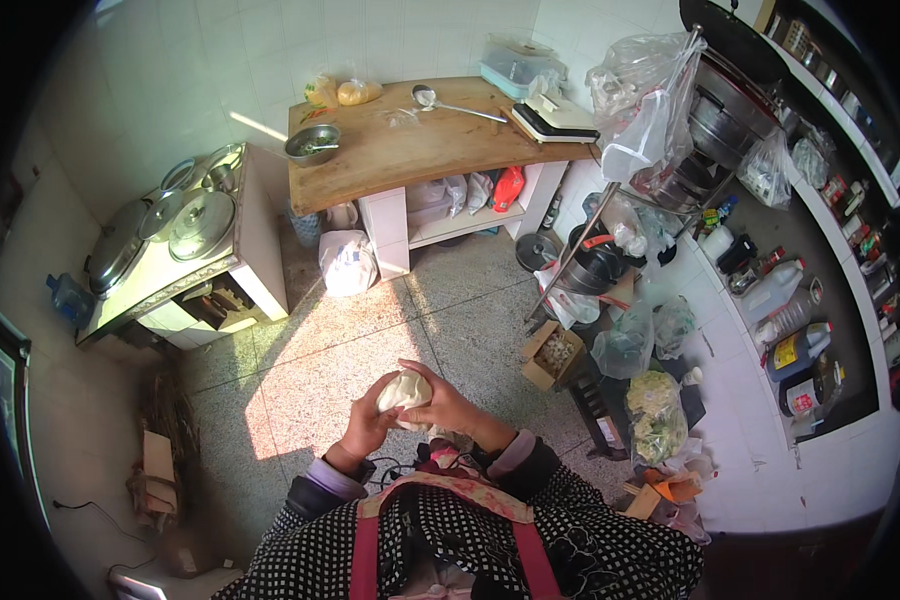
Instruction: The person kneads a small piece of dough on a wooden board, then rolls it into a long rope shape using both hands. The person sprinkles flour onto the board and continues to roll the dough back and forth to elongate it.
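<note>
Low in the middle of the view, my left hand point(368, 422) and my right hand point(450, 410) cup a soft, pale lump point(403, 390) that looks like dough. Both sets of fingers are wrapped round it, left from the side and right across its side and top. The lump is held in the air over the speckled floor, in front of my dotted clothing and pink apron point(535, 560). Part of its underside is hidden by my fingers.
Ahead stands a wooden counter point(380, 140) holding a metal bowl, ladle, bags and white appliance. Lidded pots cover a tiled stove point(252, 280) at left. At right are a pot rack, a cardboard box point(542, 365), bagged vegetables point(655, 415) and bottle shelves. Sticks lie lower left.
</note>
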`<state>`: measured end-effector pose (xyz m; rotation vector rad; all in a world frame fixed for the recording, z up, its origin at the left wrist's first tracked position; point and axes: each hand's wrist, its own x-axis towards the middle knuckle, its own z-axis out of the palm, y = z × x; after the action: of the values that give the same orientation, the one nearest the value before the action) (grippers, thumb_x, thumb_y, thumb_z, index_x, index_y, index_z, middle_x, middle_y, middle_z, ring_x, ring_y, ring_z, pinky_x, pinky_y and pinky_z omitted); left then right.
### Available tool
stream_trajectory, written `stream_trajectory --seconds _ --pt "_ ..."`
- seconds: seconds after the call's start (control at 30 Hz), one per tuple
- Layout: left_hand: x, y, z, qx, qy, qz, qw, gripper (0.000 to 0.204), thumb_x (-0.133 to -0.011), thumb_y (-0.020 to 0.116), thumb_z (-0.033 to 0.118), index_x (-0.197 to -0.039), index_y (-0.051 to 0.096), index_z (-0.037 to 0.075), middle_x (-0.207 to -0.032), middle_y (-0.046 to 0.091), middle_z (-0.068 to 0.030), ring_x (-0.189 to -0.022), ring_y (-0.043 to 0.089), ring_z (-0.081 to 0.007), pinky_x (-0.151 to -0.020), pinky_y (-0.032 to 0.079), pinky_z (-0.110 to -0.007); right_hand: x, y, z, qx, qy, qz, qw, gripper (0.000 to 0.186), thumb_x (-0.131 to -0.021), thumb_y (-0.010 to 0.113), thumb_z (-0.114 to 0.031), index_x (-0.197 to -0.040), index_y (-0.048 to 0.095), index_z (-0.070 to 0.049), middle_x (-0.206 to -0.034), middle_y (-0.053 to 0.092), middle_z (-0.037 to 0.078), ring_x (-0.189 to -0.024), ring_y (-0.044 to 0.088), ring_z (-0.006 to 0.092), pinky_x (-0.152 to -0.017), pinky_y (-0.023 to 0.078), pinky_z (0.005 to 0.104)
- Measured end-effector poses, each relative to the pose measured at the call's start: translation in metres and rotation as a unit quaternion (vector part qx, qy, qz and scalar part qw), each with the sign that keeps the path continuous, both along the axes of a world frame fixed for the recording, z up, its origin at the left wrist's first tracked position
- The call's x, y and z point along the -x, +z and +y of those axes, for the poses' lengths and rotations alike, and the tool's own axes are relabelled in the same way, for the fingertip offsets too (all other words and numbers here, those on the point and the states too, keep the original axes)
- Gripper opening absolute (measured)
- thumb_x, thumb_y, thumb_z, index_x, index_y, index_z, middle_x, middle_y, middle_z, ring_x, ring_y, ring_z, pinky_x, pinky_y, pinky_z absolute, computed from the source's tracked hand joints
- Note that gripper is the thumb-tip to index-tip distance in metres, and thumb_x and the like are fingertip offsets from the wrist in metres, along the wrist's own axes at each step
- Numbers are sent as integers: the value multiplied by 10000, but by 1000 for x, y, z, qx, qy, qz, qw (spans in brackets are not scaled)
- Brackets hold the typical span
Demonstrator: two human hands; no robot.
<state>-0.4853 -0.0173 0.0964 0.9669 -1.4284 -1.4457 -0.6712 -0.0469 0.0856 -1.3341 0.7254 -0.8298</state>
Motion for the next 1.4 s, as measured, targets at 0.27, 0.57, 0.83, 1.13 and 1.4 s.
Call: stream_trajectory --seconds 0.27,0.57,0.83,1.13,1.4 --pt "53 4 -139 -31 88 41 995 589 -772 621 -146 -1318 461 5 -1156 592 -84 -1037 587 -189 -838 548 -332 20 -3 -145 189 -103 111 970 628 -717 770 -72 -1263 460 -70 -1012 641 164 -940 654 284 -817 508 359" --pt "76 -7 -290 116 10 -207 971 814 -805 725 184 -1438 240 18 -1265 485 -265 -1025 612 -333 -888 487 -365 48 -35 -294 163 -244 184 938 382 -771 708 -66 -1130 578 -56 -931 682 141 -862 679 219 -740 527 326" --pt "77 -13 -470 230 -48 -404 884 888 -722 780 244 -1426 279 41 -1342 387 -305 -932 618 -444 -721 555 -434 63 -44 -472 -87 -192 39 977 414 -843 553 38 -1240 511 -71 -1083 594 55 -956 596 172 -792 525 305" --pt "79 -36 -639 192 91 -233 949 377 -868 633 127 -1213 535 13 -985 627 -207 -841 650 -359 -671 532 -401 79 -10 -617 -104 -46 22 993 732 -828 662 -15 -1428 243 -47 -1250 495 106 -1055 551 178 -794 534 289" --pt "96 -64 -761 -98 89 -97 986 368 -947 550 164 -1263 487 -12 -868 651 -161 -723 666 -176 -631 546 -310 76 -52 -765 -59 -85 221 970 567 -788 759 -124 -1253 454 -14 -977 647 133 -794 623 155 -641 525 289"
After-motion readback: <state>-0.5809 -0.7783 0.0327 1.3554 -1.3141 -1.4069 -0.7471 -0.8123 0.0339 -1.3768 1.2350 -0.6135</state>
